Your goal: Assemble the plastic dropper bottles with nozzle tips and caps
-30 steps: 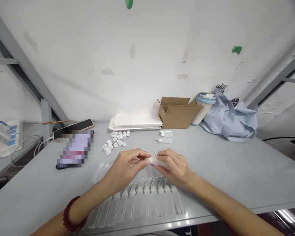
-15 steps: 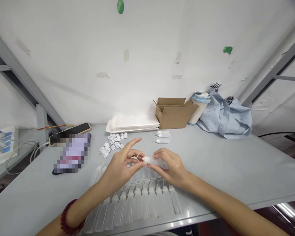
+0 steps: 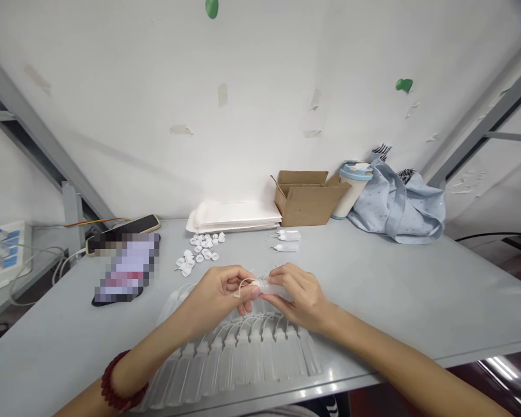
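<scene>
Small translucent bottle (image 3: 267,287) is lying sideways between both hands, just below the centre of the frame. The right hand (image 3: 301,296) is gripping its body, thumb and fingers closed on it; the left hand (image 3: 219,294) is pinching its white neck end, a thin curved tube (image 3: 240,285) arching over the thumb. Capped bottles (image 3: 257,356) are lying side by side at lower centre. Loose white caps (image 3: 200,258) are sitting left of centre, and two spare bottles (image 3: 290,247) are lying beyond the right hand.
</scene>
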The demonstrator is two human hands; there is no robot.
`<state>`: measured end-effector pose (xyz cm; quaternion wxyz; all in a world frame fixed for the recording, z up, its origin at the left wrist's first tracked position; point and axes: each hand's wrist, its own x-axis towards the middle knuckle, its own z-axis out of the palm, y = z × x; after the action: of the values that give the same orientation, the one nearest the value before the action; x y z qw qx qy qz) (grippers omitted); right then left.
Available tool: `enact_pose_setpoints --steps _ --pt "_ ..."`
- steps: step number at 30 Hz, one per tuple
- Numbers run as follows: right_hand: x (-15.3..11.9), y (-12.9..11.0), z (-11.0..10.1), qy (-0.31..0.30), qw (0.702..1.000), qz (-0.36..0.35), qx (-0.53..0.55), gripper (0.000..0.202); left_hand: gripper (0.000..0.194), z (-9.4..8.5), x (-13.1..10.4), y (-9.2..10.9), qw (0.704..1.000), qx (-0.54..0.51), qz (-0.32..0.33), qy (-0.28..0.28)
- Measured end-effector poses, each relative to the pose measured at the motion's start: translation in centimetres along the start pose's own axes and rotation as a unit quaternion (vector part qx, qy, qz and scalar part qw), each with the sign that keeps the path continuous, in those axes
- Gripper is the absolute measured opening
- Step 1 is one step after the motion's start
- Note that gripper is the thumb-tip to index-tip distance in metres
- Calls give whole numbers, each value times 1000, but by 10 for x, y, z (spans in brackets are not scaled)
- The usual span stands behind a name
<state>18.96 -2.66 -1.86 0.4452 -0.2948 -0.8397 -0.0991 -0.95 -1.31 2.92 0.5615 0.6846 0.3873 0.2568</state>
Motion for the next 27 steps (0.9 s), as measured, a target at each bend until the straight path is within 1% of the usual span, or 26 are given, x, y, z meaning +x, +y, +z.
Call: enact_pose_setpoints --steps 5,7,9,12,15,18,21,23,27 --pt "0 1 0 -7 1000 8 7 12 14 2 -1 -4 994 76 76 31" --pt "-1 2 0 -4 1000 13 13 13 14 1 0 -5 991 91 94 41" --pt "0 2 -1 1 1000 13 11 13 19 0 1 -5 992 82 82 49" --pt "2 1 -2 5 1000 2 -6 12 24 -1 2 -7 995 76 29 53" --pt "3 0 -2 3 1000 -11 -20 11 35 -2 2 -7 995 98 -8 30" --pt "2 1 -2 4 999 -20 -28 10 35 -3 3 -6 997 83 -4 3" --pt "1 1 -2 10 999 -21 -28 9 29 -2 2 -4 995 89 32 10" --pt "1 1 -2 11 999 -19 -24 8 26 -2 2 -5 989 125 77 31" --pt "2 2 -3 6 1000 -14 -10 9 18 -1 2 -8 964 188 177 68"
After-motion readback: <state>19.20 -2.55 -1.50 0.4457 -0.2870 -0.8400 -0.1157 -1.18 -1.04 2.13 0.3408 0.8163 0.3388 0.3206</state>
